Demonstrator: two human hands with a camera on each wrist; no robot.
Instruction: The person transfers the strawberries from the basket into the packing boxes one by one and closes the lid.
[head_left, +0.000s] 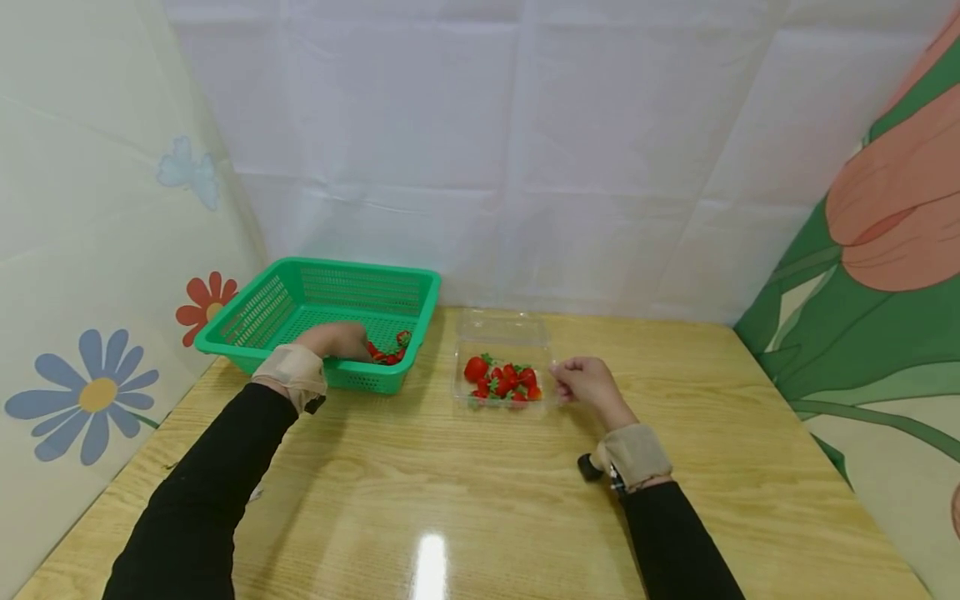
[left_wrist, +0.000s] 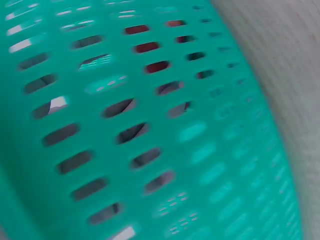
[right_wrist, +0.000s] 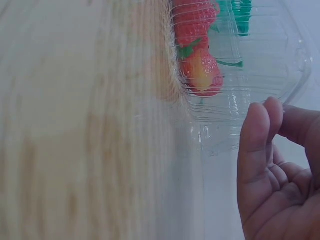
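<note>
My left hand (head_left: 341, 338) reaches down inside a green plastic basket (head_left: 431, 304), at the strawberries (head_left: 393, 356) along its near right side. Its fingers are hidden among the fruit, and I cannot tell whether they hold any. In the left wrist view the slotted basket wall (left_wrist: 100, 145) fills most of the picture, with red showing through a few slots. My right hand (head_left: 592, 388) pinches the right edge of a clear plastic clamshell box (head_left: 501, 332), whose lid stands open at the back. Several red strawberries (head_left: 504, 382) with green leaves lie in the box.
The wooden table (head_left: 450, 475) carries the basket at left and the box to its right. A white cloth (head_left: 517, 150) hangs close behind both. Flower-printed sheets (head_left: 97, 250) flank the table on either side.
</note>
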